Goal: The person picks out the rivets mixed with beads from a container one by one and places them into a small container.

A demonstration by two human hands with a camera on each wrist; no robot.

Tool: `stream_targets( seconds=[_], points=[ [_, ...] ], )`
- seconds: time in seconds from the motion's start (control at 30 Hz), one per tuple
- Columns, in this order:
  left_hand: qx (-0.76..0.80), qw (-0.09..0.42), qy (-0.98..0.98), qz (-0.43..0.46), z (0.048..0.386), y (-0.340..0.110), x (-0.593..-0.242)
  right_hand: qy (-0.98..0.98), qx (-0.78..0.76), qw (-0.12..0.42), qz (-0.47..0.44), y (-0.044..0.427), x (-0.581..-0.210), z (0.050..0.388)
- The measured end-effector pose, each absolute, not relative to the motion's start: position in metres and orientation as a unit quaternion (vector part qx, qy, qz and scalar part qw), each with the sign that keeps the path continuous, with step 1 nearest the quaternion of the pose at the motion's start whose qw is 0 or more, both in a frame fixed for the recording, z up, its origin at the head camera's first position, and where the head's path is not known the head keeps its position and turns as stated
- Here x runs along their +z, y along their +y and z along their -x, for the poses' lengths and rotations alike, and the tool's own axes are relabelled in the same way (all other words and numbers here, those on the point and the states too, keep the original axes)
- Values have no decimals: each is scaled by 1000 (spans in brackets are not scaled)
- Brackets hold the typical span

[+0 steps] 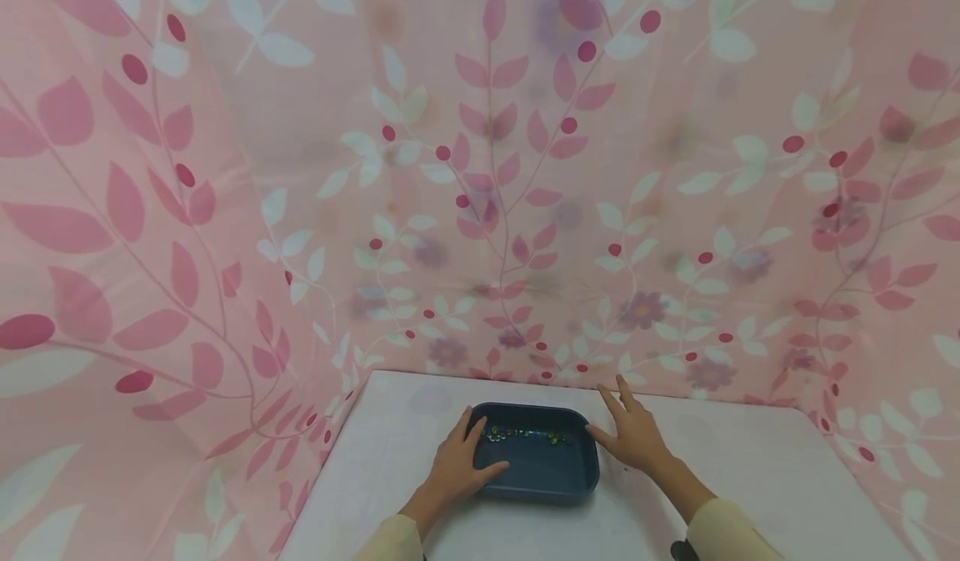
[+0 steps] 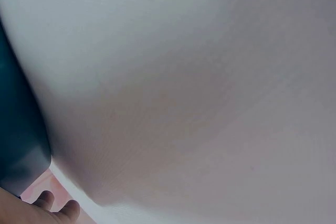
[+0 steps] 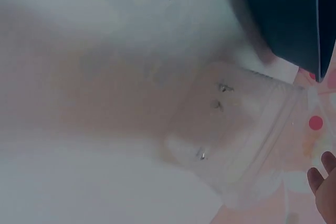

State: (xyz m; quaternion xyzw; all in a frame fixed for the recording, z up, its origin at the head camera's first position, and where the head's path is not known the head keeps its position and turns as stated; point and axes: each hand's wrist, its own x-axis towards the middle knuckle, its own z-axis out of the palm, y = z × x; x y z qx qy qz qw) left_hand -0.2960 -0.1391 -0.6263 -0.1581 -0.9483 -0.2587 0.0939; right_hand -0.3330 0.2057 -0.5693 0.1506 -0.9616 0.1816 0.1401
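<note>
A dark blue rectangular tray (image 1: pixel 536 471) lies on the white table, with small colourful beads (image 1: pixel 510 434) scattered toward its back side. My left hand (image 1: pixel 453 463) is at the tray's left side, fingers spread, its thumb and a finger reaching over the rim. Whether it presses on the tray cannot be seen. At the right rim, my right hand (image 1: pixel 637 436) has its fingers spread and extended, the thumb close to the tray's corner. Below the right hand, the right wrist view shows a clear plastic bag (image 3: pixel 236 124) holding a few small shiny pieces (image 3: pixel 226 87).
The white table (image 1: pixel 405 411) extends on both sides of the tray. Pink leaf-patterned fabric (image 1: pixel 525 211) hangs behind the table and along its sides. The clear bag reaches the table's edge in the right wrist view.
</note>
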Motion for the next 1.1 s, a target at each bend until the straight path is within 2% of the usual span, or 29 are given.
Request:
stream_targets(
  seconds=[0.17, 0.37, 0.57, 0.73, 0.9, 1.1],
  points=[
    [-254, 88, -951, 155, 298, -140, -625, -963, 176, 117, -169, 185, -567, 334],
    [-254, 86, -951, 152, 303, -141, -626, -950, 178, 143, -213, 167, -569, 334],
    [-249, 83, -952, 156, 300, -141, -631, -951, 187, 118, -214, 157, -579, 330],
    [-241, 110, -952, 153, 301, -140, -633, -946, 201, 130, -219, 150, -582, 330],
    [-240, 93, -953, 158, 298, -138, -635, -948, 203, 122, -212, 148, -587, 324],
    [-231, 113, -953, 160, 297, -138, -633, -948, 202, 120, -213, 144, -588, 324]
  ],
)
